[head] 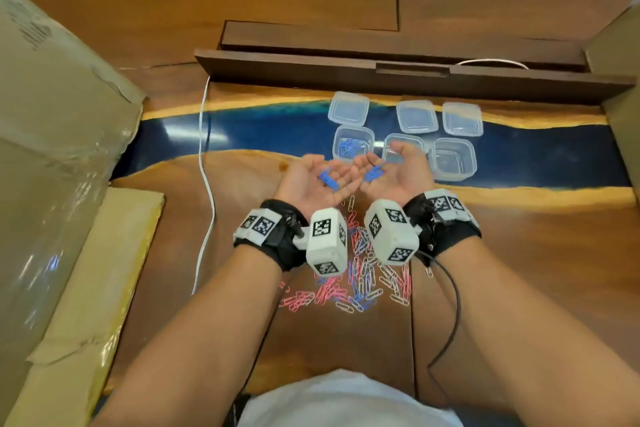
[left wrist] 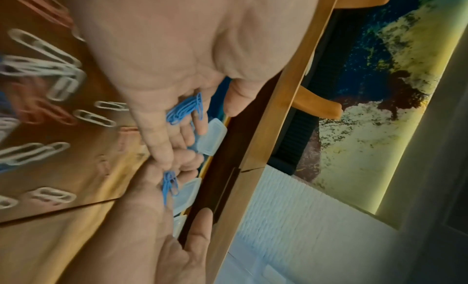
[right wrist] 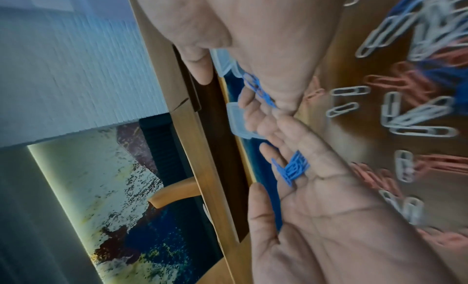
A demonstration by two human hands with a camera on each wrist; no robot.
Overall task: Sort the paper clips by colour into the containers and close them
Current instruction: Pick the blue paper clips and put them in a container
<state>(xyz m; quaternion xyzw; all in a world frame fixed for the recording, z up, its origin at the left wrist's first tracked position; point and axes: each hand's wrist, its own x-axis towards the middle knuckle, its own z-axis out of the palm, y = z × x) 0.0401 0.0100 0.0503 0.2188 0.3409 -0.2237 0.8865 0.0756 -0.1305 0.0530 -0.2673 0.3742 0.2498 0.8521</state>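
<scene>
Both hands are held palm up, side by side above the table, little fingers touching. A bundle of blue clips lies on the fingers of my left hand. A smaller bunch of blue clips lies on my right hand. Just beyond the fingertips stand three open clear containers. The left container holds blue clips, the middle container is partly hidden by my right hand, and the right container looks empty. A mixed pile of pink, white and blue clips lies under my wrists.
Three clear lids lie behind the containers, in front of a dark wooden rail. Cardboard boxes stand at the left and right. A white cable runs down the table's left side.
</scene>
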